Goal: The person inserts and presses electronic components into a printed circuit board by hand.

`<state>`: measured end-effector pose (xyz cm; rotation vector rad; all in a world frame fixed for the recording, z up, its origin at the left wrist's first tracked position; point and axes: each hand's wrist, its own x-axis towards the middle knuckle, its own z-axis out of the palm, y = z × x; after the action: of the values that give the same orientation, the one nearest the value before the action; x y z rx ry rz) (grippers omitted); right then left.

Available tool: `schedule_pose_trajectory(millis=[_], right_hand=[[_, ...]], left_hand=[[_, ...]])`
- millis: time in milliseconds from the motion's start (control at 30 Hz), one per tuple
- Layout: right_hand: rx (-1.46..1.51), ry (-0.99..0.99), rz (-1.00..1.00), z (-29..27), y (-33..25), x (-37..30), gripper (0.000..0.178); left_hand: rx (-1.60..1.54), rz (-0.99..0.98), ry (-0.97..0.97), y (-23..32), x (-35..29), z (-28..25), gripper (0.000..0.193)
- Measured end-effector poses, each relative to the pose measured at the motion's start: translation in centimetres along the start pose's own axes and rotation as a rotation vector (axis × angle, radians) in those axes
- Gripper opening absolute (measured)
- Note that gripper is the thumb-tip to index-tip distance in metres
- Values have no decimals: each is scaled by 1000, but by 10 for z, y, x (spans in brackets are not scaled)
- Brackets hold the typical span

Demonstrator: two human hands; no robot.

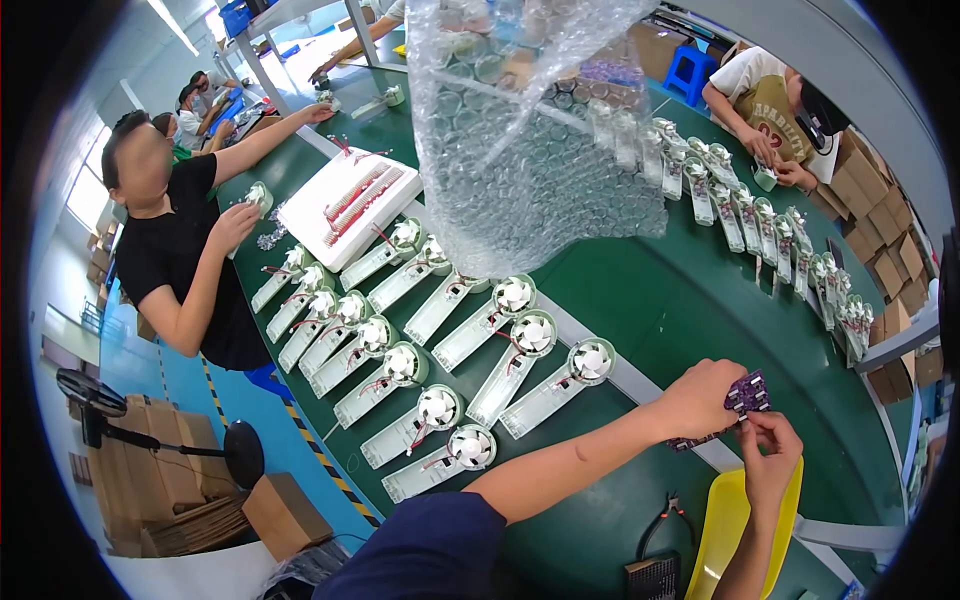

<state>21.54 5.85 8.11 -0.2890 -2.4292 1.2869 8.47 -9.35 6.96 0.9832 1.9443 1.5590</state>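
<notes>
Across the green worktop (pixel 640 300), the left forearm (pixel 575 455) passes close to the nearest fan units (pixel 470 447), so a careless swing of the elbow could knock one askew or snag its thin leads. The right forearm (pixel 752 545) crosses the yellow tray (pixel 717 515), which might be shoved if that arm drops. The purple circuit board (pixel 747 393) is at the right, between the hands: the fingers of the left hand (pixel 703 395) curl around it and those of the right hand (pixel 772 455) pinch its near edge; uneven pressure could bend it or let it slip. More purple shows beneath the left wrist; whether it is one piece I cannot tell. Around this, a co-worker in black (pixel 170 235) is at the left, and bubble wrap (pixel 540 190) hangs ahead, blocking the view of part of the worktop. Smaller, a white foam tray (pixel 308 208) carries red-and-white parts (pixel 365 200), and cutters (pixel 672 503) lie just beside the yellow tray.
</notes>
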Motion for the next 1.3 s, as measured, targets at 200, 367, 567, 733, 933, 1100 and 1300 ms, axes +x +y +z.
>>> schedule_pose_trajectory(millis=[200,367,567,733,933,1100,1300], right_hand=[[-55,-3,68,-2,-11,-10,9],[-78,-34,26,-4,-10,2,9],[-61,-3,-46,0,-15,16,14],[-11,6,-125,-6,-14,6,16],[-115,148,-206,7,-31,-4,16],[-130,92,-160,8,-28,-3,17],[-75,124,-163,5,-18,-3,17]], left_hand=[[29,51,43,-11,-3,14,35],[106,137,82,-2,3,-3,33],[-87,-49,-56,10,10,-16,25],[-231,-76,-94,15,7,-10,26],[-323,-89,-109,15,0,-15,23],[-299,-91,-107,16,-1,-17,23],[-312,-103,-107,16,1,-16,22]])
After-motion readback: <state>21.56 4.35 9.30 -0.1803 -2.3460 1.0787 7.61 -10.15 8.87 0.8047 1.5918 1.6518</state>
